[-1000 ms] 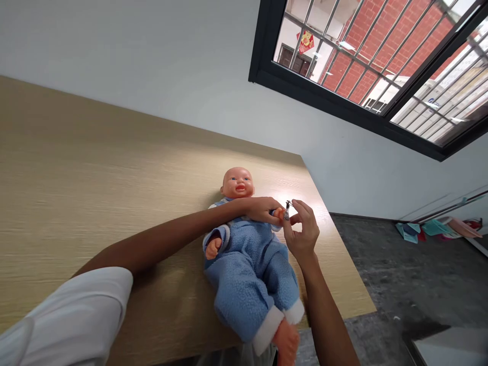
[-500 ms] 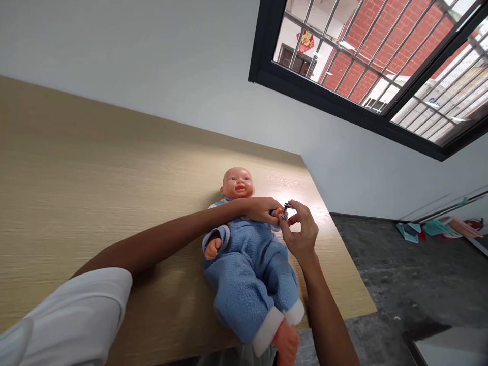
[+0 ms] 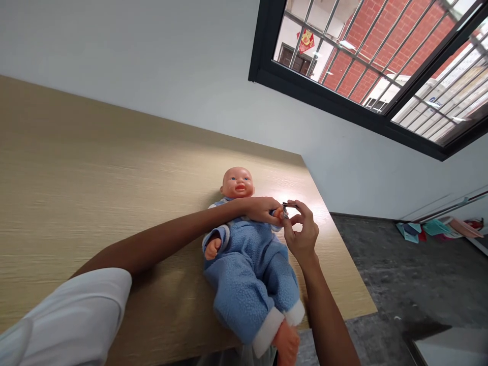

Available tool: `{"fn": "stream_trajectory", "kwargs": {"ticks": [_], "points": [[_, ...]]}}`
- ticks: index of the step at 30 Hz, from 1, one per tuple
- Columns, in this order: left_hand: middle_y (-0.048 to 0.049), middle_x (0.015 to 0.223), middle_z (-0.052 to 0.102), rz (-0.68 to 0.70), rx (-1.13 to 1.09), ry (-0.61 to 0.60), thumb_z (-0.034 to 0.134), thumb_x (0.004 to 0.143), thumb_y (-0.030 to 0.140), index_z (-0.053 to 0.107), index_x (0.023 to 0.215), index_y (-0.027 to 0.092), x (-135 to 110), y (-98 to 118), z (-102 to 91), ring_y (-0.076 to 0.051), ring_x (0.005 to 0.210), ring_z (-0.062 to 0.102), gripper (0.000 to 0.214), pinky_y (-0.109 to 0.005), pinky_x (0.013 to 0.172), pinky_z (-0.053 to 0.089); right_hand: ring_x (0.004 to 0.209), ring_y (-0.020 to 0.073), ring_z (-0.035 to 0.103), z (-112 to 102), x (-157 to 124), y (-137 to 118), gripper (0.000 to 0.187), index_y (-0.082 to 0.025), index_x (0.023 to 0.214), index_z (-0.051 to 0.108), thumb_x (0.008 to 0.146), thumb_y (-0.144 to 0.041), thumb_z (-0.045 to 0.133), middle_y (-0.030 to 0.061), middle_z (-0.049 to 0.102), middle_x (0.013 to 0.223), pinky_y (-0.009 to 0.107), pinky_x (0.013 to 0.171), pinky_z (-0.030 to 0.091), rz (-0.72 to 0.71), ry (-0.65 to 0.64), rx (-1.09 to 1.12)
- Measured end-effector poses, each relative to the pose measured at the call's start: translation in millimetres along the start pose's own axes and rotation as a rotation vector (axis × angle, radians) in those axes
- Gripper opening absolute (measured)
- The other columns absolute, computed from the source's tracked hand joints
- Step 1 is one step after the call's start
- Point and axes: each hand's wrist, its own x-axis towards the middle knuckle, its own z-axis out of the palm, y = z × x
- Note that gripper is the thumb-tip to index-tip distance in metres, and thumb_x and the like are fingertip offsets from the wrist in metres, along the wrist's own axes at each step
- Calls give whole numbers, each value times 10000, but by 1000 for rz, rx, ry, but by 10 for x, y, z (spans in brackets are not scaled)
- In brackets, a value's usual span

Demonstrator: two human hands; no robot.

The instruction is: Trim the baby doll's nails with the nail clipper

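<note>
A baby doll point(image 3: 247, 259) in a blue fleece outfit with white cuffs lies on its back on the wooden table point(image 3: 114, 188). My left hand point(image 3: 263, 209) reaches across its chest, fingers closed around the doll's arm near its small hand point(image 3: 279, 212). Between the thumb and fingers of my right hand point(image 3: 303, 231) is a small metal nail clipper point(image 3: 288, 205), its lever raised at an angle. The clipper's head is right at the doll's fingers; whether it touches them I cannot tell.
The table's right edge point(image 3: 339, 239) runs close beside my right arm, with dark floor point(image 3: 400, 274) below. A barred window point(image 3: 362, 66) is in the wall above. Coloured cloth-like items point(image 3: 438, 227) lie at the far right. A pale panel point(image 3: 453, 345) stands at lower right.
My right hand has shifted and turned slightly, and the nail clipper's lever now points more sideways, spread from its body. My left hand and the doll have stayed in place.
</note>
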Motion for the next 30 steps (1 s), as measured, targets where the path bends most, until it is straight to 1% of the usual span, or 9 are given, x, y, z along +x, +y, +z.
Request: {"fn": "stream_trajectory", "kwargs": {"ticks": [7, 13, 18, 25, 27, 30], "points": [[18, 657, 541, -22, 26, -23, 598, 829, 411, 557, 696, 136, -7, -16, 0, -97, 632, 445, 308, -214, 618, 369, 521, 81, 638, 13, -15, 7, 308, -197, 1251, 530, 948, -216, 578, 49, 747, 998, 226, 526, 558, 4, -35, -2], [17, 648, 539, 2, 36, -23, 568, 830, 395, 572, 717, 133, -3, -47, 6, -101, 637, 451, 285, -210, 616, 363, 532, 84, 643, 18, -27, 14, 317, -190, 1247, 528, 939, -222, 599, 47, 748, 991, 227, 524, 558, 5, -43, -4], [9, 676, 556, -20, 47, -27, 579, 838, 431, 572, 702, 131, -2, -41, 5, -100, 641, 454, 329, -212, 629, 376, 518, 77, 633, 20, -19, 13, 305, -196, 1257, 521, 960, -227, 581, 59, 752, 1036, 225, 518, 552, -10, -40, -16], [5, 722, 583, -18, 52, -23, 585, 844, 446, 603, 755, 127, -5, -48, 4, -101, 658, 465, 332, -213, 647, 390, 537, 72, 643, 31, -25, 19, 322, -217, 1283, 516, 966, -207, 579, 72, 731, 1169, 228, 535, 558, -3, -47, -2], [5, 710, 581, -10, 46, -18, 586, 846, 443, 601, 745, 127, -6, -50, 5, -101, 649, 463, 333, -214, 635, 385, 532, 71, 642, 31, -22, 16, 321, -221, 1284, 513, 969, -213, 575, 70, 731, 1166, 227, 530, 554, -13, -44, -3], [6, 690, 582, 5, 30, -20, 583, 847, 411, 603, 726, 126, -5, -49, 7, -101, 632, 465, 309, -214, 617, 379, 519, 73, 631, 26, -23, 15, 320, -215, 1273, 512, 961, -219, 582, 63, 741, 1107, 225, 515, 545, -17, -53, 5]]}}
